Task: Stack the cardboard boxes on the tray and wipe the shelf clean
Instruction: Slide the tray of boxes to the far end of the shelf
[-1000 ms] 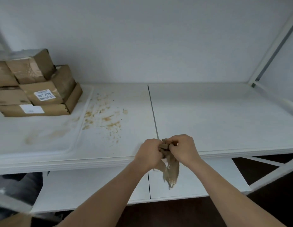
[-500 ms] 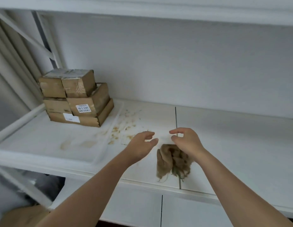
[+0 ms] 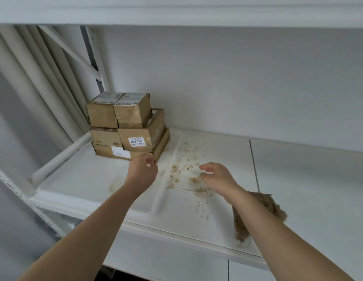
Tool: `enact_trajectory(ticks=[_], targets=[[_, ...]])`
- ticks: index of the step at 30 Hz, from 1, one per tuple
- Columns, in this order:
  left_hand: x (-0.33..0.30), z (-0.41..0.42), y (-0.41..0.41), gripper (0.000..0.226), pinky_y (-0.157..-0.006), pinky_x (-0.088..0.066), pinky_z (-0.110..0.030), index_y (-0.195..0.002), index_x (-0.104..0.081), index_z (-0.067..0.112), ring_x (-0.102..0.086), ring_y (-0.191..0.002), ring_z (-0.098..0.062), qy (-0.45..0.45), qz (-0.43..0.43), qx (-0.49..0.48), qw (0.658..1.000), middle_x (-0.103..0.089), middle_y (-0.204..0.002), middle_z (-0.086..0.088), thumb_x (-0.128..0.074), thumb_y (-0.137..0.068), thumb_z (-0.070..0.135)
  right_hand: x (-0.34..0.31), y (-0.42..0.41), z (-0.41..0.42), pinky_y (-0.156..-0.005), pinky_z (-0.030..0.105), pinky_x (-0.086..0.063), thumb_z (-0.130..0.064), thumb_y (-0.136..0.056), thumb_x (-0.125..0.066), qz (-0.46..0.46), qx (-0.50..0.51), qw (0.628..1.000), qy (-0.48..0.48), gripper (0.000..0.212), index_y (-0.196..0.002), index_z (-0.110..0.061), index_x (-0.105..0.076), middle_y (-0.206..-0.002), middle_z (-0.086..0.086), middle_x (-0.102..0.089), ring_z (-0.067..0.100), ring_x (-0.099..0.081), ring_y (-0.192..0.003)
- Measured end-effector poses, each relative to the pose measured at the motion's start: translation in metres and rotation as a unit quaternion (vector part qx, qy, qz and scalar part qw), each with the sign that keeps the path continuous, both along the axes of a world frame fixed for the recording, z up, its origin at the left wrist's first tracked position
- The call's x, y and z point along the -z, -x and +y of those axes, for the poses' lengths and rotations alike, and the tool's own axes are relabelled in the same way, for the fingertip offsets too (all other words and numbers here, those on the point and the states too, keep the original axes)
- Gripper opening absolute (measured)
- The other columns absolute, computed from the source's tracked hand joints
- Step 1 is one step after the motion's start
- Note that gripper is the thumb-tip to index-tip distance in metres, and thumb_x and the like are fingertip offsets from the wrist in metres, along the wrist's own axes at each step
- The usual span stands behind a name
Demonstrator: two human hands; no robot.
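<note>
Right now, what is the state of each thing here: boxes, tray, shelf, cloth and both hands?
cardboard boxes: stacked in three layers on the tray
tray: on the shelf, lightly smudged
shelf: dirty, brown crumbs beside the tray
cloth: crumpled on the shelf, nobody holds it
left hand: empty, fingers loosely curled
right hand: empty, fingers loosely curled

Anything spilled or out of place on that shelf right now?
Yes. Brown crumbs and smears are scattered across the shelf beside the tray, with a faint stain on the tray too. The brown rag lies unused under the right forearm.
</note>
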State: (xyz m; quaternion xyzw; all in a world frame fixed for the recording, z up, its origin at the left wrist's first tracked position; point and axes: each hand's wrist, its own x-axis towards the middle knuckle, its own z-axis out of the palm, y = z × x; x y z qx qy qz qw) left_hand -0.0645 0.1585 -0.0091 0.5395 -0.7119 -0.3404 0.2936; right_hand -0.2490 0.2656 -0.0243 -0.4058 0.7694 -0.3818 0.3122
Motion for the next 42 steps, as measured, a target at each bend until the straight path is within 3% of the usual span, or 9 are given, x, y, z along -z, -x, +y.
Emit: enact_trajectory(ticks=[3,8,11,16,23,26,33,40,42], targets=[[-0.004,-0.028,-0.027,0.029,-0.075,-0.039,-0.025,-0.116,-0.060,0.008,-0.055,-0.096,-0.019,0.019,-0.014,-0.029,0.999,-0.061,-0.117,-0.005,-0.050,-0.089,0.006,0.008,-0.024,-0.022,-0.104,0.029,-0.040,-0.016,-0.094,-0.051,-0.016,0.013,1.000,-0.016,0.043,-0.137,-0.017,-0.050,-0.142,0.003,-0.046,0.017,-0.045,-0.131],[-0.007,-0.082,-0.080,0.032,-0.073,-0.039,-0.028,-0.115,-0.057,0.003,-0.052,-0.094,-0.025,0.042,-0.057,-0.068,0.995,-0.059,-0.115,-0.012,-0.047,-0.085,0.000,0.024,-0.067,-0.066,-0.092,0.028,-0.045,-0.018,-0.094,-0.051,-0.027,0.049,0.997,-0.054,0.050,-0.142,-0.011,-0.042,-0.139,0.007,-0.045,0.022,-0.053,-0.117],[-0.002,-0.115,-0.110,0.033,-0.067,-0.040,-0.029,-0.115,-0.057,0.001,-0.049,-0.087,-0.023,0.043,-0.105,-0.070,0.991,-0.057,-0.112,-0.013,-0.047,-0.083,-0.001,0.039,-0.087,-0.090,-0.098,0.038,-0.046,-0.024,-0.092,-0.051,-0.009,0.070,0.994,-0.086,0.051,-0.140,-0.010,-0.041,-0.139,0.011,-0.041,0.028,-0.050,-0.119],[0.017,-0.160,-0.146,0.043,-0.074,-0.046,-0.035,-0.126,-0.048,-0.001,-0.051,-0.096,-0.028,-0.008,-0.183,-0.072,0.980,-0.048,-0.126,-0.016,-0.049,-0.084,0.003,0.057,-0.110,-0.113,-0.095,0.036,-0.042,-0.027,-0.094,-0.046,0.105,0.115,0.977,-0.146,0.036,-0.123,-0.006,-0.050,-0.127,0.015,-0.043,0.032,-0.043,-0.120],[0.047,-0.214,-0.173,0.042,-0.097,-0.038,-0.047,-0.121,-0.047,-0.003,-0.038,-0.117,-0.038,-0.045,-0.312,-0.107,0.943,-0.044,-0.124,-0.021,-0.051,-0.081,0.009,0.077,-0.124,-0.124,-0.093,0.037,-0.044,-0.024,-0.097,-0.044,0.184,0.170,0.962,-0.105,0.036,-0.129,-0.009,-0.053,-0.122,0.014,-0.046,0.032,-0.043,-0.121],[0.062,-0.232,-0.180,0.049,-0.097,-0.039,-0.049,-0.128,-0.043,-0.004,-0.038,-0.117,-0.040,-0.061,-0.298,-0.118,0.945,-0.045,-0.124,-0.023,-0.051,-0.081,0.010,0.082,-0.125,-0.127,-0.089,0.038,-0.047,-0.026,-0.097,-0.042,0.200,0.184,0.957,-0.104,0.031,-0.118,-0.008,-0.057,-0.114,0.012,-0.048,0.031,-0.046,-0.114],[0.076,-0.260,-0.180,0.037,-0.085,-0.038,-0.043,-0.114,-0.052,-0.006,-0.044,-0.106,-0.041,-0.058,-0.285,-0.105,0.951,-0.050,-0.111,-0.024,-0.050,-0.081,0.010,0.088,-0.126,-0.133,-0.087,0.034,-0.046,-0.027,-0.098,-0.043,0.254,0.205,0.938,-0.118,0.026,-0.107,-0.010,-0.059,-0.108,0.007,-0.051,0.026,-0.050,-0.106],[0.088,-0.276,-0.177,0.041,-0.074,-0.048,-0.039,-0.121,-0.051,-0.005,-0.055,-0.096,-0.040,-0.115,-0.187,-0.131,0.967,-0.057,-0.098,-0.022,-0.048,-0.085,0.014,0.090,-0.126,-0.139,-0.091,0.032,-0.038,-0.026,-0.099,-0.042,0.280,0.224,0.926,-0.123,0.025,-0.111,-0.012,-0.059,-0.113,0.006,-0.052,0.025,-0.046,-0.112],[0.087,-0.279,-0.175,0.045,-0.074,-0.049,-0.037,-0.126,-0.050,-0.001,-0.055,-0.095,-0.040,-0.118,-0.168,-0.133,0.970,-0.056,-0.103,-0.022,-0.048,-0.085,0.015,0.091,-0.126,-0.140,-0.091,0.031,-0.037,-0.024,-0.098,-0.042,0.273,0.233,0.927,-0.112,0.026,-0.112,-0.011,-0.059,-0.113,0.006,-0.051,0.025,-0.045,-0.111]])
